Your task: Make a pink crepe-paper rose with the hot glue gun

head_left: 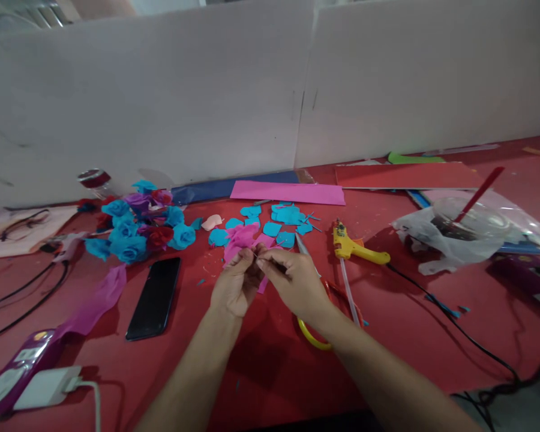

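Left to right on the bench: bunched paper flowers, apparently finished; the left hand and right hand, mid-bench, both grips pinching a thin wire beside pink paper, a piece seemingly unfinished; loose blue petals, apparently unused, beyond them; and a glue gun.

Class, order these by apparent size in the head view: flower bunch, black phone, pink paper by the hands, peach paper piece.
1. Flower bunch
2. Black phone
3. Pink paper (partly hidden)
4. Peach paper piece
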A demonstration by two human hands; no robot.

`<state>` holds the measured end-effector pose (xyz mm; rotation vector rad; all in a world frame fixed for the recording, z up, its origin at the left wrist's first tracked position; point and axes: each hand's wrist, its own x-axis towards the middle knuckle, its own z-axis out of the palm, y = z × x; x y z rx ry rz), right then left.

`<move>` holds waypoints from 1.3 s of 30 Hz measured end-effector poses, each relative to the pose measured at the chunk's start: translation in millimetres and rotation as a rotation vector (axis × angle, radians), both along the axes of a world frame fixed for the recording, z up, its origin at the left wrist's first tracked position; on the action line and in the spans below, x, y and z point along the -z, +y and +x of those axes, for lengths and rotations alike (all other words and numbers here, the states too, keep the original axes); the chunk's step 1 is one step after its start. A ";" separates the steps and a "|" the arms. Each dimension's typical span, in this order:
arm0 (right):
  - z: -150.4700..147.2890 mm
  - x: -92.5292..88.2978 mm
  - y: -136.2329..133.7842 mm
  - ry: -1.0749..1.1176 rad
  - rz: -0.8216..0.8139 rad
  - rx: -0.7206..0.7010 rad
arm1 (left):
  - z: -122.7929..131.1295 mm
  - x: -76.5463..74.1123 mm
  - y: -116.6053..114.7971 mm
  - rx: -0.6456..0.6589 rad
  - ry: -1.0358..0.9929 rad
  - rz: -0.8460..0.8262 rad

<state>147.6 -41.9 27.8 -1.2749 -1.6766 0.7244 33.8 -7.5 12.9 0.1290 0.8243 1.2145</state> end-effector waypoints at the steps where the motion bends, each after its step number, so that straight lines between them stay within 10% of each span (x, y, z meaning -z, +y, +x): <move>1: -0.5 -0.1 -0.2 -0.007 0.005 0.015 | 1.1 -0.5 -0.5 -0.001 -0.009 -0.020; 39: -0.4 -0.9 -2.9 -0.172 0.109 0.048 | 1.6 -2.5 -1.3 0.014 -0.020 -0.043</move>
